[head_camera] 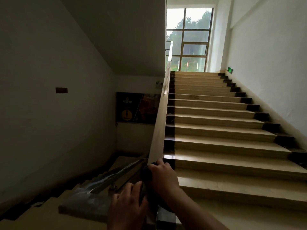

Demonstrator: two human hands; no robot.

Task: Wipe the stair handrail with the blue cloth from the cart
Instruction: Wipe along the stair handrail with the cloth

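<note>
1. Left hand point(127, 205): nearest the camera, at 6 o'clock in the view. It lies against the side of the rail end. Whether its fingers clasp anything cannot be told.
2. Right hand point(160, 175): just beyond, toward 1 o'clock of the left hand. Its fingers are curled over the rail top and grip the dark blue cloth point(146, 174), which shows bunched at 9 o'clock of the knuckles, touching the rail.
3. Pale, flat-topped wooden handrail point(159, 127): runs from the cloth toward 12 o'clock, up to the landing.
4. Step in hand (judged): the wipe stroke sits at the foot of the flight, with nearly the whole rail ahead unwiped.
5. Next move (judged): slide the cloth toward 12 o'clock under steady downward pressure, keeping it wrapped over the rail's edges. Climb the beige stone steps point(216, 143), at 3 o'clock of the rail, in pace with the stroke.
6. Tall gridded window point(189, 39): farthest, at 12 o'clock, above the landing.
</note>
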